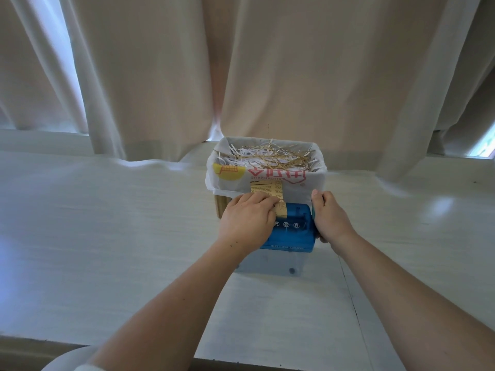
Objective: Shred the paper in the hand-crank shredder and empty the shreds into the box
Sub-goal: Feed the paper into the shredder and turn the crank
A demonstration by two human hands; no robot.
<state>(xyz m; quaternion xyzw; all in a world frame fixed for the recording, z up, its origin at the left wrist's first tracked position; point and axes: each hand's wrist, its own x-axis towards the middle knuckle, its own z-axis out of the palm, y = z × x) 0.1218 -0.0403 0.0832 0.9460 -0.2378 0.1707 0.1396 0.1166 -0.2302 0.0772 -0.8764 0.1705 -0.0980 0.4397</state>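
Left hand [247, 214] pinches paper [267, 192] at shredder [292, 234] slot — right hand [329, 215] grips shredder's right edge; box [310, 180] just behind.

One head-worn view looks forward and down, close over the table [134, 210].

shredder [293, 231] ends: hidden under left hand [249, 218], right hand [330, 218] | paper [267, 192] print: too small to read

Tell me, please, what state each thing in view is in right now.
hand-crank shredder, upright on the table.
paper, upright in the shredder's slot, partly fed.
box, bag-lined, holding shreds.
left hand, fingers holding the paper.
right hand, gripping the shredder's right side.
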